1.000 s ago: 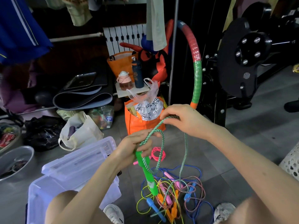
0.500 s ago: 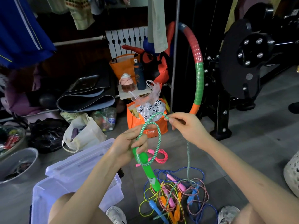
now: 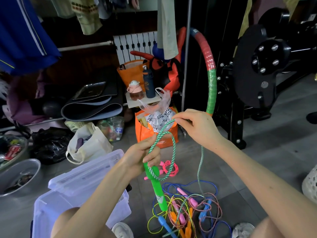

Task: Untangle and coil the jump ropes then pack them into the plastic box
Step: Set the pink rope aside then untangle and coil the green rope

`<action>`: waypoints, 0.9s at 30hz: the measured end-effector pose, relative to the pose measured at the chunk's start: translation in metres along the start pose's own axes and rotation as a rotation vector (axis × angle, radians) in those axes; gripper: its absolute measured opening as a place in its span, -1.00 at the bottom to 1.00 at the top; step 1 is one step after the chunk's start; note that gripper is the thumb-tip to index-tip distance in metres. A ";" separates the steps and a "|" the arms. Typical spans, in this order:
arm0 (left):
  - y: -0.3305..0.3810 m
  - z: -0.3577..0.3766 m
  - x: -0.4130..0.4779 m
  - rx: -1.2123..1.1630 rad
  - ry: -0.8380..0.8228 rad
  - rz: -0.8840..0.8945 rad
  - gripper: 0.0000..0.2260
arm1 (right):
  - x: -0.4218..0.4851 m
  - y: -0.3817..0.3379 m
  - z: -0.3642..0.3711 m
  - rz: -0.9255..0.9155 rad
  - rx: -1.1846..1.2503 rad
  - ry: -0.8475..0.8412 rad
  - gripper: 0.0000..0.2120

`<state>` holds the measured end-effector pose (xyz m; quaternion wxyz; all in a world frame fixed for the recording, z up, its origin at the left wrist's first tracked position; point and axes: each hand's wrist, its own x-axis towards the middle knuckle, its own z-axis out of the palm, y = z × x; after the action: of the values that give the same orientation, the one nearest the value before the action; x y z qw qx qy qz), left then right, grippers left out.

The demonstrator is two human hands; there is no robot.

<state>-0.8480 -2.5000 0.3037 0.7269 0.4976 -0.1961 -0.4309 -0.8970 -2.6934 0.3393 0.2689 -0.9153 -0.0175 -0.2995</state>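
My left hand (image 3: 145, 156) grips the green handle (image 3: 157, 188) of a green-and-white braided jump rope, together with a loop (image 3: 173, 152) of that rope. My right hand (image 3: 197, 124) pinches the same rope higher up, and its free length (image 3: 200, 165) hangs down into a tangle of jump ropes (image 3: 188, 210) on the floor, with blue, yellow, red-white cords and pink, orange, blue handles. A coiled pink rope (image 3: 169, 169) lies beyond the handle. The clear plastic box (image 3: 82, 200) stands at lower left, with its lid (image 3: 85, 170) raised at the back.
An orange bag (image 3: 154, 134) stands just behind my hands. A hula hoop (image 3: 210, 73) leans beside a black exercise machine (image 3: 257, 69) at right. A cream tote (image 3: 89, 145), black bag (image 3: 49, 145), metal bowl (image 3: 18, 177) and rolled mats (image 3: 92, 109) crowd the left floor.
My right hand has drawn the rope up and to the right, so the loop held at the handle has grown larger. The left hand keeps its grip on the handle.
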 end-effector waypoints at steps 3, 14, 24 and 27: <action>0.004 -0.004 -0.002 -0.122 0.014 0.039 -0.66 | 0.002 0.007 0.003 0.049 0.062 -0.083 -0.83; 0.033 -0.038 -0.025 -0.382 -0.172 0.225 -0.61 | -0.067 0.100 0.023 0.708 0.806 -0.139 -0.86; 0.042 -0.034 -0.009 -0.050 0.414 0.253 -0.72 | -0.082 0.046 0.054 0.156 -0.416 -0.093 -0.85; 0.039 -0.029 -0.010 0.051 0.390 0.239 -0.76 | -0.074 -0.006 0.043 -0.257 -0.545 -0.250 -0.71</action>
<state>-0.8161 -2.4701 0.3280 0.7841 0.5627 -0.1203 -0.2326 -0.9357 -2.6569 0.2722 -0.0302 -0.9735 -0.0850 -0.2101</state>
